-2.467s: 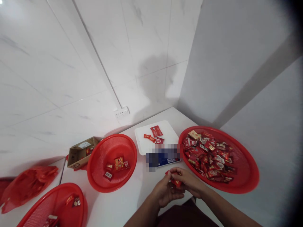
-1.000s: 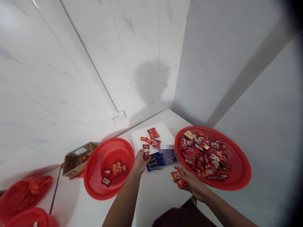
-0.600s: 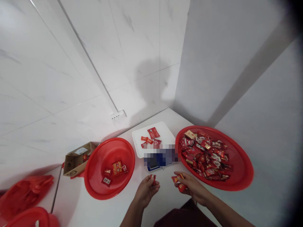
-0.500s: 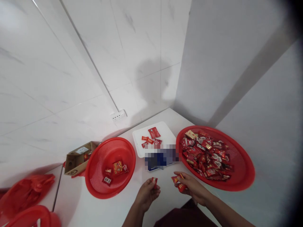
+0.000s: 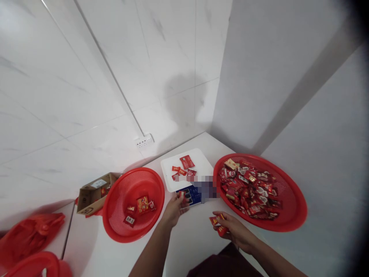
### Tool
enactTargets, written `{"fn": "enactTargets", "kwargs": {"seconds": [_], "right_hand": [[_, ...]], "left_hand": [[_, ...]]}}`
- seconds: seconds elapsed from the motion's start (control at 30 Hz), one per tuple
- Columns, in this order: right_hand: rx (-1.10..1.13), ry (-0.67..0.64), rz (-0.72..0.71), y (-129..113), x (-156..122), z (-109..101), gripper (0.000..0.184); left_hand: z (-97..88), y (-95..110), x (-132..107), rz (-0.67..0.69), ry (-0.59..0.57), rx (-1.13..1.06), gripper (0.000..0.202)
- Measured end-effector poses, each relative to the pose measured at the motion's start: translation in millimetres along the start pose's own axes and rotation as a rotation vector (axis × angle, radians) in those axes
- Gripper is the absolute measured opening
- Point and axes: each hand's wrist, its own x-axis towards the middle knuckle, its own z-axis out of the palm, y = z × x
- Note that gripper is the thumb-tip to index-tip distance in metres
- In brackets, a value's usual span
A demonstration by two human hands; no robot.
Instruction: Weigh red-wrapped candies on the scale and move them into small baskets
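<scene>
Near the front edge of the tabletop, left hand (image 5: 173,209): reaches forward, its fingertips pinched on a small red candy (image 5: 181,194); this candy is just at the blue front panel of the scale (image 5: 192,195).
Right hand (image 5: 234,231): lies lower, close to the front edge; its fingers are curled around a few wrapped candies (image 5: 218,225), which stick out on the thumb side.
Between the hands: bare white tabletop (image 5: 196,234); the two hands are apart and do not touch.
Scale: stands toward the back edge, between the two baskets; on its white plate (image 5: 198,159) lie some red packets (image 5: 186,162).
Big basket (image 5: 291,221): red, on the right side of the tabletop, just beside the right hand, filled with many candies in red and gold wrappers.
Middle basket (image 5: 115,219): red, left of the scale, near the left hand; only a few sweets (image 5: 143,204) lie in its bottom.
Cardboard box (image 5: 91,191): open, behind the middle basket, touching its left rim.
Far left: a red plastic bag (image 5: 29,235) and the rim of another red basket (image 5: 37,264) at the lower left corner.
</scene>
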Motion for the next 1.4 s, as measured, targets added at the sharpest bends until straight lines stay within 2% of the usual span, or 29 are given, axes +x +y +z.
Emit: {"fn": "enactTargets", "kwargs": {"seconds": [0.1,0.17,0.27,0.33,0.43,0.6,0.77,0.97,1.2,1.4], "right_hand": [[0.011,-0.005,-0.010,-1,-1,2,0.034],[0.004,-0.008,-0.009,-1,-2,4,0.035],[-0.020,-0.008,-0.024,-3,-3,6,0.036],[-0.040,-0.005,-0.034,-5,-4,7,0.036],[-0.061,-0.032,-0.064,-9,-3,11,0.036],[-0.141,-0.102,-0.124,-13,-1,20,0.039],[-0.184,-0.112,-0.137,-13,1,25,0.040],[-0.314,-0.084,-0.163,-8,8,19,0.037],[-0.381,-0.073,-0.255,-4,9,16,0.033],[-0.379,-0.099,-0.225,-1,5,20,0.030]], "left_hand": [[5.7,20,15,0.066,0.010,0.007,0.054],[6.2,19,19,0.065,0.044,0.030,0.061],[5.7,-2,13,0.007,0.058,0.092,0.050],[7.9,-20,2,-0.036,0.018,0.130,0.042],[17.4,-41,-19,-0.066,-0.067,0.158,0.041],[36.4,-55,-40,-0.024,-0.136,0.164,0.035],[40.7,-56,-44,-0.018,-0.120,0.144,0.034],[41.3,-52,-45,0.020,-0.043,0.232,0.034],[46.2,-54,-48,-0.052,-0.097,0.243,0.034],[46.4,-60,-48,0.030,-0.046,0.331,0.023]]}}
